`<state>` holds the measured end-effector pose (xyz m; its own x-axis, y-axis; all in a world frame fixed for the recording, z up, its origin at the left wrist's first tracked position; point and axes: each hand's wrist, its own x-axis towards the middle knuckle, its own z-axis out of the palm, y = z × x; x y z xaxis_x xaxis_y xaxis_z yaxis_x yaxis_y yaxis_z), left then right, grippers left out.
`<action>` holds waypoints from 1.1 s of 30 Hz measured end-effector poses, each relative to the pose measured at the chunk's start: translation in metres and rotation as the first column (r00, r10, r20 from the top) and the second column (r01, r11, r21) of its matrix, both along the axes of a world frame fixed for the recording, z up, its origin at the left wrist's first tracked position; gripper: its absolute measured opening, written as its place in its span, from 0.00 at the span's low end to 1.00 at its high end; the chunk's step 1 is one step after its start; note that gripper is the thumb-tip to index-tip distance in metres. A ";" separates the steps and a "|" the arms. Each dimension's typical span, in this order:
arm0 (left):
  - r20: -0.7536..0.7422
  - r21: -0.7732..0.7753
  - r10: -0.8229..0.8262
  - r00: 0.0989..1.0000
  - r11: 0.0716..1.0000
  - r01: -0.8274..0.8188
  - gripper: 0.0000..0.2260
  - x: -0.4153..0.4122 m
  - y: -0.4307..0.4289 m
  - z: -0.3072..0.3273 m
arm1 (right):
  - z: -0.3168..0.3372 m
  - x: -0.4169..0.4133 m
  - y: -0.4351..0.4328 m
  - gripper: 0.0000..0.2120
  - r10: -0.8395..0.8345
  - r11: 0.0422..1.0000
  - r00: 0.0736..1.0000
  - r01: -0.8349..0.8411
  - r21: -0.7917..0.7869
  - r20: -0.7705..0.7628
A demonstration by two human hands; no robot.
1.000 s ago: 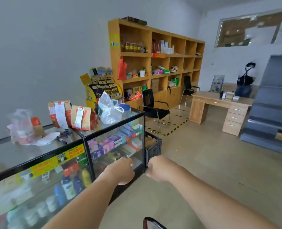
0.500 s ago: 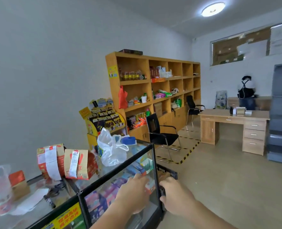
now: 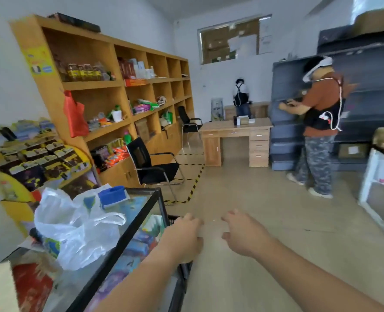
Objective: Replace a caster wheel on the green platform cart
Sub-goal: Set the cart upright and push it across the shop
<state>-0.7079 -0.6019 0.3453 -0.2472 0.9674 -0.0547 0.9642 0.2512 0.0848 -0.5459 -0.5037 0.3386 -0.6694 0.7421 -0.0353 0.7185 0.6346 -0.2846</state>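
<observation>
Reaching forward, you are holding your left hand (image 3: 183, 240) and right hand (image 3: 245, 237) loosely curled, empty, beside the black-framed glass counter (image 3: 133, 207).

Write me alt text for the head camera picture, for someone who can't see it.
Two bare arms reach forward in a small shop: the left hand by the corner of a glass counter, the right hand over bare floor, holding nothing. Wooden shelves line the left wall; a desk and two standing people are farther back.
</observation>
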 end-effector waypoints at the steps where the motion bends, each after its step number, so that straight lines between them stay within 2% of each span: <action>1: -0.008 -0.005 -0.063 0.998 0.998 0.063 0.17 -0.009 0.015 0.000 | -0.002 -0.002 0.005 0.21 -0.058 0.998 0.998 0.058 -0.010 0.005; 3: -0.002 -0.025 -0.174 0.985 0.984 0.174 0.21 -0.020 0.044 0.003 | -0.003 -0.001 0.011 0.23 -0.170 0.985 0.985 0.170 -0.024 0.014; 7: 0.045 0.008 -0.369 0.928 0.929 0.369 0.23 -0.004 0.105 0.002 | 0.005 0.026 0.025 0.23 -0.377 0.926 0.926 0.377 -0.014 0.039; 14: 0.037 -0.009 -0.680 0.732 0.733 0.681 0.18 0.067 0.204 -0.018 | 0.009 0.088 0.069 0.23 -0.687 0.723 0.722 0.690 -0.032 0.082; 20: -0.028 -0.036 -0.787 0.616 0.617 0.786 0.12 0.107 0.305 -0.004 | -0.005 0.128 0.152 0.23 -0.822 0.562 0.566 0.824 -0.073 0.063; 28: 0.016 -0.004 -0.824 0.566 0.566 0.825 0.14 0.123 0.450 0.003 | -0.003 0.134 0.268 0.22 -0.871 0.484 0.488 0.871 -0.082 0.046; 31: 0.013 0.007 -0.871 0.491 0.491 0.871 0.17 0.149 0.495 -0.001 | -0.001 0.155 0.290 0.20 -0.907 0.415 0.416 0.909 -0.040 0.063; 33: 0.008 0.020 -0.911 0.411 0.411 0.911 0.19 0.175 0.524 -0.004 | 0.000 0.173 0.302 0.19 -0.942 0.330 0.331 0.944 -0.017 0.065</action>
<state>-0.5333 -0.0780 0.3415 0.7811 0.6233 -0.0369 0.6235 -0.7756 0.0979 -0.3724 -0.2021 0.3385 0.4792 0.8730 -0.0910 0.8381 -0.4859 -0.2480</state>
